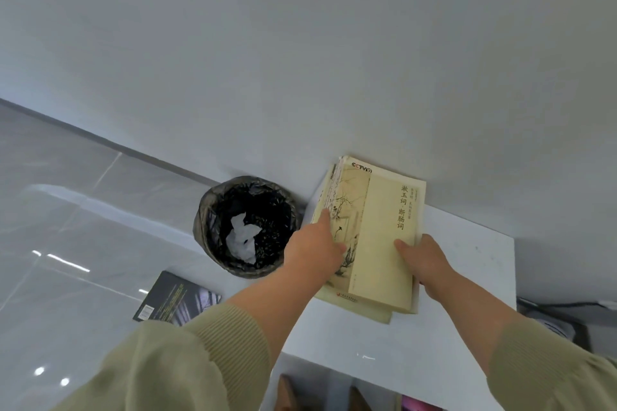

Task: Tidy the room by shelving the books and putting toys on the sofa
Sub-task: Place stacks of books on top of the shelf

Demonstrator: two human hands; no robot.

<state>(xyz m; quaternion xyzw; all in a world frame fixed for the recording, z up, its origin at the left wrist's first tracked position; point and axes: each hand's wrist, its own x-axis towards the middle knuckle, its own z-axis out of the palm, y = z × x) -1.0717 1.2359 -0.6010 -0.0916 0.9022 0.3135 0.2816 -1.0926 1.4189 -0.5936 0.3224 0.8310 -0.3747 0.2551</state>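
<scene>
A stack of books point(384, 207) with cream covers lies flat on top of the white shelf unit point(467, 264), its far end butted against the wall point(334, 43). Both hands bracket the stack. The left hand point(314, 247) presses its straight forefinger along the left edge, thumb resting on the top cover. The right hand point(425, 260) clasps the right edge with its thumb over the cover; its other fingers are hidden behind the books. The lower books stick out unevenly at the near end, so this two-sided hold looks meant to square the pile and keep it from sliding.

On the floor left of the stack stands a waste bin point(247, 227) lined with a black bag and holding crumpled paper. Nearer than the bin, a dark book point(177, 299) lies on the floor, not yet shelved.
</scene>
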